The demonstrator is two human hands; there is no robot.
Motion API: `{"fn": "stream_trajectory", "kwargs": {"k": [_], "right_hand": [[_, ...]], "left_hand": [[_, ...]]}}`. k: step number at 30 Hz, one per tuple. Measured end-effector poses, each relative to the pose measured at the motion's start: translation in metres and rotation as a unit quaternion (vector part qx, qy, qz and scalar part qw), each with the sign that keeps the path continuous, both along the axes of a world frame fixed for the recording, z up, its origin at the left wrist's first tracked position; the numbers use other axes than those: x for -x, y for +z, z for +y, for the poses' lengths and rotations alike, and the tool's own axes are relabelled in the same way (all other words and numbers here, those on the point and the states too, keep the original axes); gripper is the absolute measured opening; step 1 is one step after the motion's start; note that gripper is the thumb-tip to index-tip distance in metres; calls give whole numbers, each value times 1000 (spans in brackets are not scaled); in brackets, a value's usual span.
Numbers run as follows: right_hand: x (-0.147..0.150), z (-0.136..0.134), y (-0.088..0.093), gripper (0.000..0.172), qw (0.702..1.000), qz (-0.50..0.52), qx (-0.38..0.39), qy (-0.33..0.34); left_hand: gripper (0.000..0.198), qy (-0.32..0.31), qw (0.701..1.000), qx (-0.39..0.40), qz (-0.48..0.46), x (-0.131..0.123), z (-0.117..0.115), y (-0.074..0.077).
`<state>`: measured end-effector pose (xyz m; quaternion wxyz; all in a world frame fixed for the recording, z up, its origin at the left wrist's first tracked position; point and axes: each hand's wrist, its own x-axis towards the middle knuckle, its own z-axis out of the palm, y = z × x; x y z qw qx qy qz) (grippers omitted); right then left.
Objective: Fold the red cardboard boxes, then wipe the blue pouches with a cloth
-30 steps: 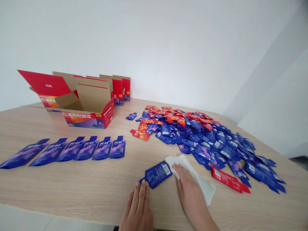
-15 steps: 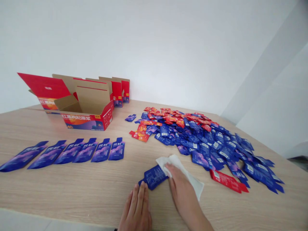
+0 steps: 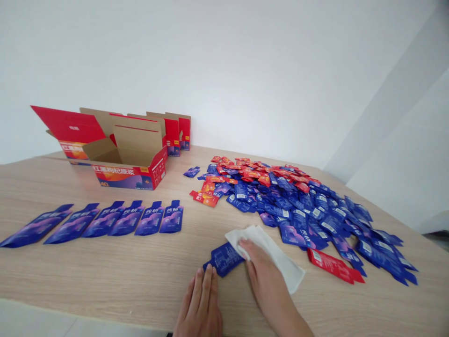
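Bright, even light; faint soft shadows; no glare; wide-angle bending toward edges.

Left hand [image 3: 198, 302] and right hand [image 3: 268, 276] both bare, fingers long, slim; right forearm [image 3: 295, 320] bare to frame edge.

Your wood-grain table [image 3: 105, 276]: six blue pouches [image 3: 105, 220] in a row, left; open red-printed cartons [image 3: 129, 175] at back; blue-and-red pouch heap [image 3: 298, 201], right; red pouch [image 3: 333, 265] just beside it; white cloth [image 3: 270, 252] against a blue pouch [image 3: 222, 260], front.
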<state>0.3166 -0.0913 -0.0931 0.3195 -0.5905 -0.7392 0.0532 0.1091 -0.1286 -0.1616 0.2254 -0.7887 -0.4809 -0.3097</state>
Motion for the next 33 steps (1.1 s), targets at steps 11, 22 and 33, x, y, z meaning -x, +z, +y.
{"fn": "stream_trajectory", "kwargs": {"k": [11,22,33], "right_hand": [[23,0,-4,50,998,18,-42,52],[19,-11,52,45,982,175,-58,-44],[54,-8,13,42,987,48,6,152]], "left_hand": [[78,12,1000,5,-1,-3,-1,-3],[59,-1,1000,1,15,2,0,-5],[45,3,999,2,34,0,-3,-1]]}}
